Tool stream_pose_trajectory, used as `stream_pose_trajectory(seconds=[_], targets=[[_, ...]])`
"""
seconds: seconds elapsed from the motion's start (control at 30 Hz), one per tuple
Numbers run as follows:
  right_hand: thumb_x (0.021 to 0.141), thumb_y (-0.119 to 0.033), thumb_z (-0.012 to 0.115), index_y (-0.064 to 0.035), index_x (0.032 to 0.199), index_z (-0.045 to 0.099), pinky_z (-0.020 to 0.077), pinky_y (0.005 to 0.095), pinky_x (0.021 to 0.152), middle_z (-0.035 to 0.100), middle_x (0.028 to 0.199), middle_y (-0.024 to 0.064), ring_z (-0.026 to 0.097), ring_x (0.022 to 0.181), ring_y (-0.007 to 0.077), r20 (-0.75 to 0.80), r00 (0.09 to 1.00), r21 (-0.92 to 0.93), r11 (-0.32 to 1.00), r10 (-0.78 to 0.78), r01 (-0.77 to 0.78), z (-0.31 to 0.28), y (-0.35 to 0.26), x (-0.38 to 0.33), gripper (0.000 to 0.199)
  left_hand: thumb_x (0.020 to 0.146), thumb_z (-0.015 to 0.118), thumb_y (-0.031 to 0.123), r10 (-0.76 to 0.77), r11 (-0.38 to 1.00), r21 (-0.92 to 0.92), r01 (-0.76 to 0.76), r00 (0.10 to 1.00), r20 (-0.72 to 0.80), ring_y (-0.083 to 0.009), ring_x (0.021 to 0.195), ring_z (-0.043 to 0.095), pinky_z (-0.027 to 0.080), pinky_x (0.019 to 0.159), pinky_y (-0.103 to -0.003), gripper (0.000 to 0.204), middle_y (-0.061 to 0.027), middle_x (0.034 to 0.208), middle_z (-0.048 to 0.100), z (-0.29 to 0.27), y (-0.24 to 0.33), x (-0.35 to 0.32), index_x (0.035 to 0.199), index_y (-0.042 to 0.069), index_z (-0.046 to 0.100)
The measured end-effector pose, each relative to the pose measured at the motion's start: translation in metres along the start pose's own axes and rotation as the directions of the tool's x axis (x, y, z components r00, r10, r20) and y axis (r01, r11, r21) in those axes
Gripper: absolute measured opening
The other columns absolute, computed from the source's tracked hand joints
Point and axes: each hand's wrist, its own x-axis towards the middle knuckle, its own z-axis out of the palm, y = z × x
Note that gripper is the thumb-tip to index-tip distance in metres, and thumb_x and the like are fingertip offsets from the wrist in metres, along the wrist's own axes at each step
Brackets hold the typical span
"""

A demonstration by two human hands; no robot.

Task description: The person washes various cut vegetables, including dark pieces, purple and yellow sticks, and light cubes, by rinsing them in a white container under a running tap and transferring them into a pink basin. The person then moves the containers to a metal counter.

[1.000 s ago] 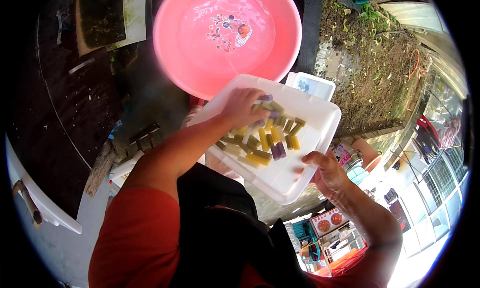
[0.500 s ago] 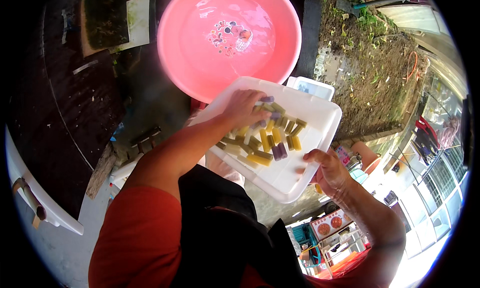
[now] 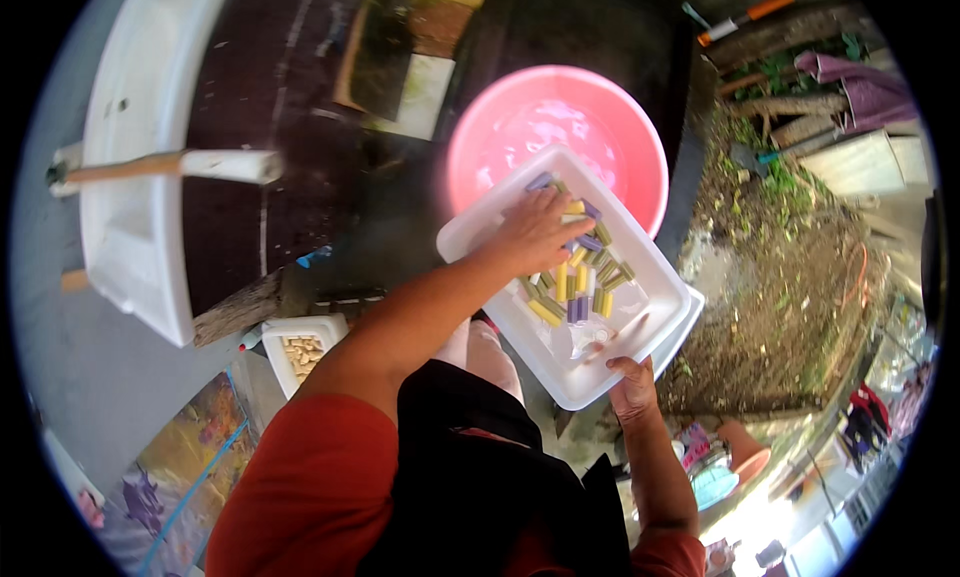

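Note:
A white rectangular plastic tray is held tilted in front of me, its far corner over the near rim of a pink basin. Several short sticks, green, yellow, purple and whitish, lie bunched in the tray's far and left part. My left hand rests on them, palm down with fingers spread. At the near right corner my right hand grips the tray's rim, thumb on top and fingers underneath. Water with bright reflections shows in the basin.
Behind the tray's right side, another white container edge shows. A small white bin of pale pieces stands at left. A long white trough lies far left beside a dark board. Leafy soil lies to the right.
My view has swung left, bringing the white bin and more of the trough into sight. The left hand stays on the sticks, its fingers now more spread; the right still holds the tray.

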Motion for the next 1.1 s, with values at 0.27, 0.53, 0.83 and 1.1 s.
stream_pose_trajectory(seconds=[0.27, 0.53, 0.83, 1.1], targets=[[0.061, 0.001, 0.051, -0.006, 0.137, 0.025, 0.0463, 0.0558, 0.085, 0.047, 0.119, 0.0161, 0.051, 0.107, 0.0357, 0.162, 0.959, 0.263, 0.947, -0.234, 0.186, 0.049, 0.04, -0.028, 0.081, 0.075, 0.062, 0.014, 0.036, 0.996, -0.064, -0.069, 0.905, -0.424, -0.0248, 0.084, 0.057, 0.043, 0.08, -0.037, 0.011, -0.0067, 0.089, 0.061, -0.238, 0.047, -0.156, 0.086, 0.011, 0.065], [0.062, -0.003, 0.055, -0.0037, 0.129, 0.036, 0.0476, 0.056, 0.082, 0.051, 0.108, 0.0155, 0.054, 0.096, 0.0354, 0.128, 0.962, 0.278, 0.94, -0.24, 0.197, 0.123, 0.054, 0.009, 0.07, 0.084, 0.06, 0.029, -0.022, 0.404, 0.331, 0.853, 0.371, -0.929, -0.028, 0.125, 0.037, 0.029, 0.103, -0.037, 0.048, -0.0128, 0.131, 0.045, -0.51, -0.178, -0.383, 0.126, 0.008, 0.048], [0.063, 0.001, 0.053, -0.0033, 0.129, 0.034, 0.0468, 0.0457, 0.087, 0.049, 0.114, 0.0134, 0.053, 0.103, 0.0312, 0.054, 0.964, 0.332, 0.915, -0.26, 0.228, 0.165, 0.077, 0.001, 0.069, 0.088, 0.054, 0.031, -0.472, 0.559, 0.321, 0.764, 0.612, -0.634, -0.0307, 0.08, 0.058, 0.045, 0.071, -0.035, 0.031, -0.0166, 0.087, 0.061, -0.576, -0.252, -0.388, 0.092, 0.001, 0.064], [0.06, 0.004, 0.053, -0.0063, 0.127, 0.036, 0.0475, 0.0479, 0.086, 0.049, 0.114, 0.0113, 0.051, 0.104, 0.0307, -0.098, 0.884, 0.342, 0.819, -0.457, 0.461, 0.225, 0.073, -0.008, 0.07, 0.092, 0.038, 0.047, -0.443, 0.258, 0.488, 0.834, 0.551, -0.708, -0.0412, 0.081, 0.056, 0.044, 0.07, -0.047, 0.051, -0.0205, 0.087, 0.061, -0.583, -0.274, -0.363, 0.088, 0.004, 0.064]])
